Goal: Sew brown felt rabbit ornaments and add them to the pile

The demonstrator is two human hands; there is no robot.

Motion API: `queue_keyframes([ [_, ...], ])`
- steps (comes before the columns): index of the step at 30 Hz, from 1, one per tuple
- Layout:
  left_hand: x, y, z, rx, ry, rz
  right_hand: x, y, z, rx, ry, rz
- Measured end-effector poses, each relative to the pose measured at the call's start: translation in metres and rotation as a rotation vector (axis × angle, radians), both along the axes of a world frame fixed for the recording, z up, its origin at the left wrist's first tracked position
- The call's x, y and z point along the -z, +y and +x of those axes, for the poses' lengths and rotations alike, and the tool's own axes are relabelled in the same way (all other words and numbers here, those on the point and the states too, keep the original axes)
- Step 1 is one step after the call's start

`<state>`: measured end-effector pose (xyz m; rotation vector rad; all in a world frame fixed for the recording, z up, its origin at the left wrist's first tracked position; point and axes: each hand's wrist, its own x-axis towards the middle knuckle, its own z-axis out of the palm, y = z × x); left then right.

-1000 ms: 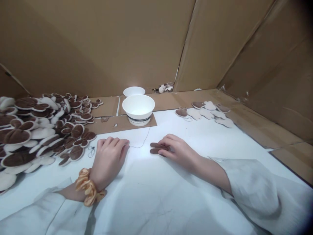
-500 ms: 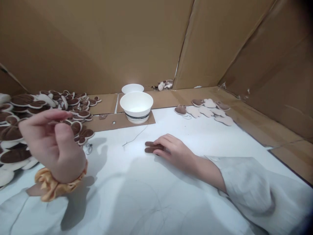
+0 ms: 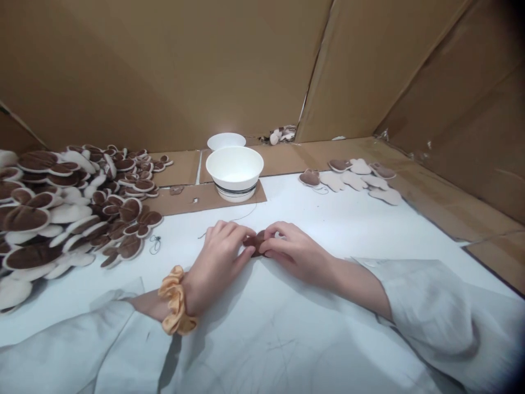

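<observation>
Between our fingers we have a small brown cloth piece point(image 3: 257, 241). Its visible face is dark brown and looks soft; much of its outline is hidden by our fingertips, so we cannot tell its full shape. It lies low at the middle of the white table point(image 3: 348, 339), in the gap between our two hands. Our left hand point(image 3: 223, 249) grips its left end between thumb and fingers, and our right hand point(image 3: 297, 251) pinches its right end, with fingers curled and close to the tabletop.

Beyond the piece, on the far side, a white bowl point(image 3: 234, 167) with dark thread point(image 3: 235, 190) wound round its lower part sits on a cardboard strip point(image 3: 184, 206). A second bowl point(image 3: 226, 140) stands just behind it. To the left we see a large pile of brown and white pieces point(image 3: 77, 202); to the far right, a smaller group of similar pieces point(image 3: 354, 180).
</observation>
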<state>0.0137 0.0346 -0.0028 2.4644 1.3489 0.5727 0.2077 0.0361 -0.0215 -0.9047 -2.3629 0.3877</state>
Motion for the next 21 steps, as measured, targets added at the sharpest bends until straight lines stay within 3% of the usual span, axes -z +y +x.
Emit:
queue_keyframes([
  [8,0.003,-0.001,0.006,-0.048,-0.070,-0.092,-0.007,0.001,-0.003,0.131,0.091,-0.077],
  [14,0.002,-0.003,0.005,-0.072,-0.114,-0.141,-0.007,-0.004,-0.011,0.072,0.046,-0.137],
  [21,0.002,-0.004,0.006,-0.087,-0.125,-0.156,-0.005,-0.003,-0.017,0.118,-0.052,-0.138],
])
